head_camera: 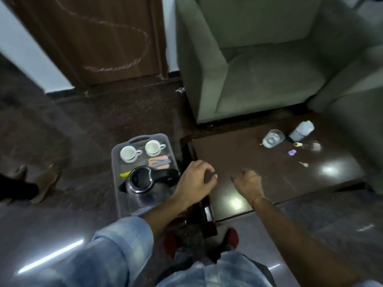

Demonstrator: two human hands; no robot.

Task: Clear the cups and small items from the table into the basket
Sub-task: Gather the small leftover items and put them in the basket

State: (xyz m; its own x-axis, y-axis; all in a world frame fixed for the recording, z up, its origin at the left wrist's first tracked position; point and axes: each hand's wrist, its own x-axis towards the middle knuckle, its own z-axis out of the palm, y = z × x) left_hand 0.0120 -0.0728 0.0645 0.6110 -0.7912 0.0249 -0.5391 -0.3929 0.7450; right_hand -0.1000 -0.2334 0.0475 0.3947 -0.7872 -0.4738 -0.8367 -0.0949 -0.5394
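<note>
Table [238,154] right, basket [116,162] just left on the floor, already holding two cups [129,154] and a kettle [143,180]. Glass [273,138], bottle [302,130] and small bits remain far right: reach there, take the glass upright first. Your left hand [196,183] and right hand [248,183] hover empty, fingers loosely curled. The bits are too blurred to identify.

- Single head-worn wide-angle view, looking forward and steeply down from standing height.
- Faces a dark low table [269,172] at centre right, with a green armchair [259,69] beyond it and a wooden door [99,38] at upper left.
- Close to the wearer's own forearms and sleeves, which fill the bottom edge; basket [122,183] on the floor just left of the table.
- Straight edges bowed toward the corners; slight blur throughout.
- No second view to share any part.
</note>
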